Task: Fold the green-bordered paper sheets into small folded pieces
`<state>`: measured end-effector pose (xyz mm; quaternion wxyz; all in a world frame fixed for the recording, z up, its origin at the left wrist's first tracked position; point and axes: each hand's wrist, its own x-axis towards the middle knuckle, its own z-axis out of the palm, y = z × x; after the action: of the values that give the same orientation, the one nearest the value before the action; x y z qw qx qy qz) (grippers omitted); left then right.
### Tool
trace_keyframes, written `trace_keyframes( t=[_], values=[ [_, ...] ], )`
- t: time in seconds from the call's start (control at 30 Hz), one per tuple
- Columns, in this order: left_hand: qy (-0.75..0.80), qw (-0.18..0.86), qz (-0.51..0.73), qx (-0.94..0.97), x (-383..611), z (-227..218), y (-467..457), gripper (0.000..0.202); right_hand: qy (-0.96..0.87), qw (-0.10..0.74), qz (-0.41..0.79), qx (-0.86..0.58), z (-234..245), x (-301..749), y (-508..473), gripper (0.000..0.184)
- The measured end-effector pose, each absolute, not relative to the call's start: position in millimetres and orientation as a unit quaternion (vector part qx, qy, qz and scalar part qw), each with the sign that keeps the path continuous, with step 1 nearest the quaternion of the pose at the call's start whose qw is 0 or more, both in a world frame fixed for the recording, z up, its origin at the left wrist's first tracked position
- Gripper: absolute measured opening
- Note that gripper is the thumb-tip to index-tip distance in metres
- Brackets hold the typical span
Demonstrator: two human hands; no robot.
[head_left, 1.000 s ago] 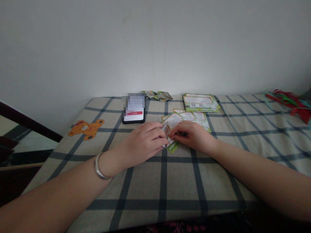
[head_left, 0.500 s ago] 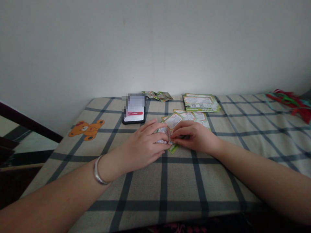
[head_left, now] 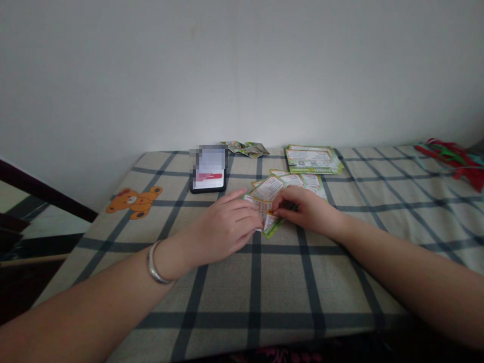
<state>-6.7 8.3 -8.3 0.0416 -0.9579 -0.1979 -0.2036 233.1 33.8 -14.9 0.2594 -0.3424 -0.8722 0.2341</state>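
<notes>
A green-bordered printed paper sheet (head_left: pixel 269 194) lies partly folded on the checked cloth in the middle of the table. My left hand (head_left: pixel 223 228), a silver bangle on its wrist, rests on the sheet's left edge with fingers stretched flat, pressing it down. My right hand (head_left: pixel 307 210) pinches the folded part of the sheet between thumb and fingers. A second loose sheet (head_left: pixel 310 182) lies just behind the hands.
A phone (head_left: pixel 208 171) with a lit screen lies behind the left hand. A stack of the same sheets (head_left: pixel 310 159) sits at the back, with folded paper pieces (head_left: pixel 247 148) near the wall. Red and green strips (head_left: pixel 451 157) lie far right. The table's left edge drops off by the bear print (head_left: pixel 134 200).
The folded flap has been laid flatter on the sheet. My left hand's fingers have spread and pressed down, and my right hand has shifted slightly right along the fold.
</notes>
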Motion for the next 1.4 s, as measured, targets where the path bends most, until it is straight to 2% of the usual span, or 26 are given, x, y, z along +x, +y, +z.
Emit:
trace_keyframes(
  t=[0.4, 0.5, 0.6, 0.7, 1.03, 1.2, 1.4],
  values=[
    [-0.174, 0.046, -0.189, -0.965, -8, -10, 10, 0.018, -0.906, 0.242, 0.131, -0.323, -20, 228, 38, 0.009],
    [-0.231, 0.058, -0.22, -0.946, -6, -8, 7, 0.015, -0.901, 0.253, 0.12, -0.331, -20, 228, 37, 0.008],
    [-0.321, 0.066, -0.276, -0.903, -7, -7, 6, 0.025, -0.902, 0.25, 0.131, -0.327, -17, 230, 37, 0.013],
    [-0.353, 0.052, -0.278, -0.892, -9, -8, 7, 0.032, -0.921, 0.227, 0.134, -0.287, -12, 233, 36, 0.013],
    [-0.274, 0.021, -0.285, -0.918, -9, -6, 8, 0.023, -0.954, 0.167, 0.073, -0.238, -1, 241, 30, 0.012],
    [-0.261, -0.007, -0.264, -0.928, -8, -8, 9, 0.013, -0.946, 0.231, 0.031, -0.224, 1, 236, 26, 0.012],
    [-0.241, -0.05, -0.243, -0.938, -9, -7, 8, 0.01, -0.908, 0.303, 0.101, -0.27, -7, 234, 18, 0.007]
  ],
)
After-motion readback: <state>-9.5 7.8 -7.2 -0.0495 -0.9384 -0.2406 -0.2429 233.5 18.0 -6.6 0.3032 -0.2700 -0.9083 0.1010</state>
